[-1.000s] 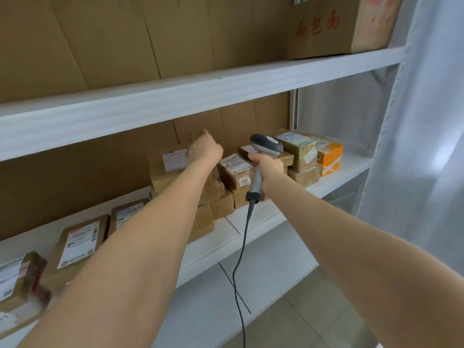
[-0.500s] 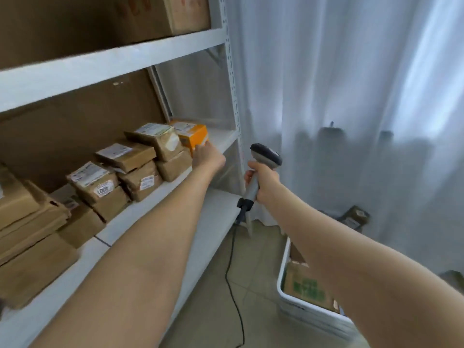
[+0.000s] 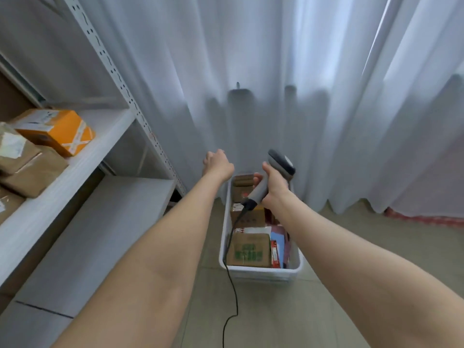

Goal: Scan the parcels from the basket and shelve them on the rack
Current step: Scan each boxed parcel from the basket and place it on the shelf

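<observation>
Here the left hand (image 3: 218, 165) reaches out above the floor, its fingers curled under with nothing visible in them. Just beside it at 3 o'clock, the right hand (image 3: 273, 184) is wrapped tight round the grey handle of the scanner (image 3: 282, 162), whose dark head points up and away. The black cable (image 3: 236, 295) drops from the handle's foot toward 6 o'clock, crossing the basket's left rim and then the tiled floor (image 3: 364, 259). Below both hands the white basket (image 3: 261, 272) sits on the floor with parcels inside: a brown box with green print (image 3: 249, 249) nearest, more boxes and flat packets behind and beside it. The rack (image 3: 95, 146) fills the 9 o'clock side. On its shelf an orange parcel (image 3: 57, 130) lies against brown parcels (image 3: 32, 172) at its 8 o'clock. A white curtain (image 3: 251, 71) hangs behind, from 12 to 3 o'clock.
</observation>
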